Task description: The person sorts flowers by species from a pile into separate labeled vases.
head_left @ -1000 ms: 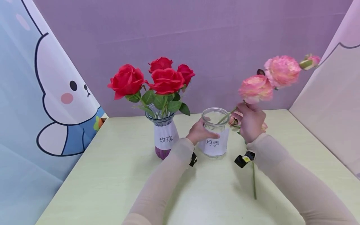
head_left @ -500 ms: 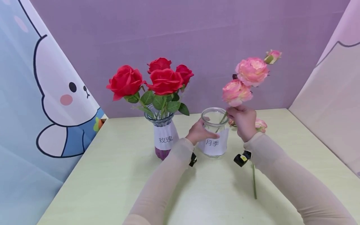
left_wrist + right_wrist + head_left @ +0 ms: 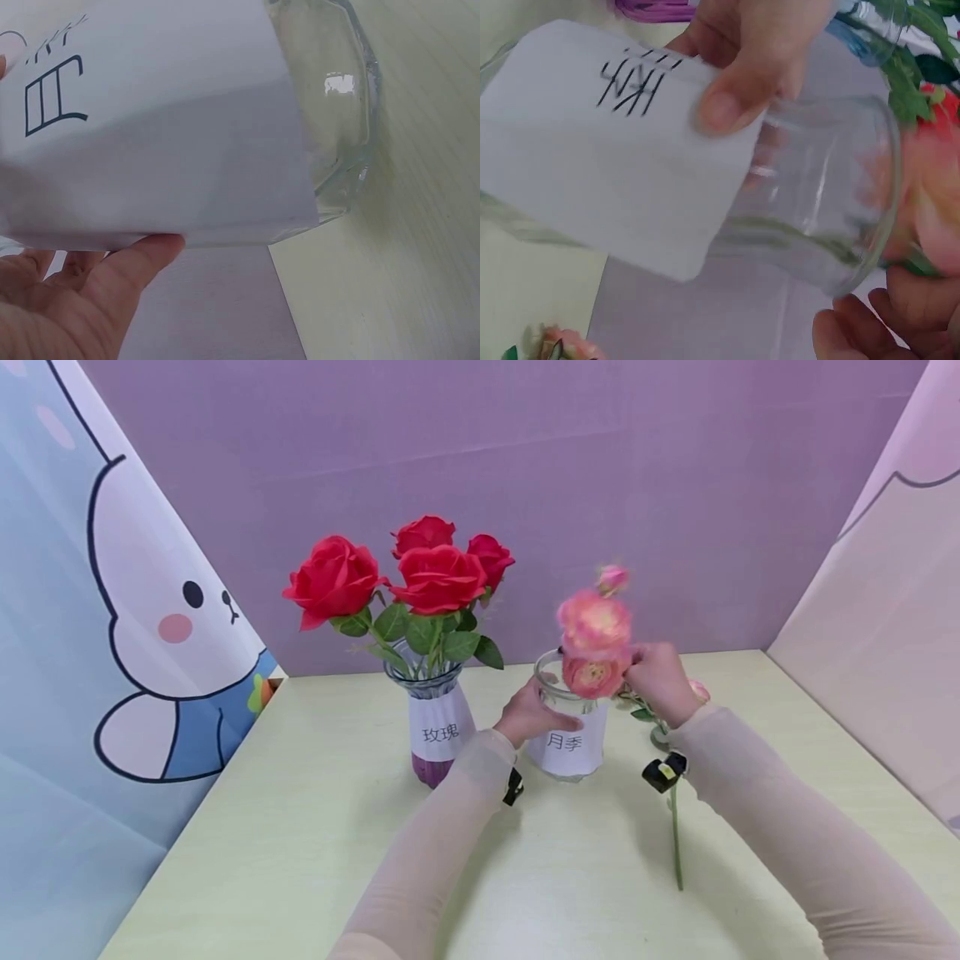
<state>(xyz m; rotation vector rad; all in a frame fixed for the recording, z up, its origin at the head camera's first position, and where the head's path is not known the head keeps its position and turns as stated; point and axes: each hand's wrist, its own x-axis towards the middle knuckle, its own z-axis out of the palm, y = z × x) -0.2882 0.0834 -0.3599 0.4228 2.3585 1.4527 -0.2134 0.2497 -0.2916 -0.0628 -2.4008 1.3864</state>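
Note:
My left hand (image 3: pixel 534 712) grips a clear glass jar (image 3: pixel 570 750) with a white paper label, thumb across the label and fingers behind the glass. The left wrist view shows the label (image 3: pixel 150 112) and the jar's thick base (image 3: pixel 341 112) above my palm (image 3: pixel 67 307). My right hand (image 3: pixel 647 670) pinches the stem of a pink flower sprig (image 3: pixel 594 625) just beside the jar's mouth. The blossoms stand over the rim and the green stem (image 3: pixel 802 236) runs down inside the glass. The right wrist view shows my left thumb (image 3: pixel 724 105) on the label.
A glass vase (image 3: pixel 437 727) of red roses (image 3: pixel 438 578) stands just left of the jar. Another pink flower (image 3: pixel 699 689) lies on the pale green table (image 3: pixel 315 843) behind my right wrist, its stem (image 3: pixel 675 847) pointing toward me. Purple and printed panels wall in the table.
My right hand has swung the pink sprig from leaning far right to upright and lowered it, so the blossoms now sit at the jar's rim. The left hand has stayed on the jar.

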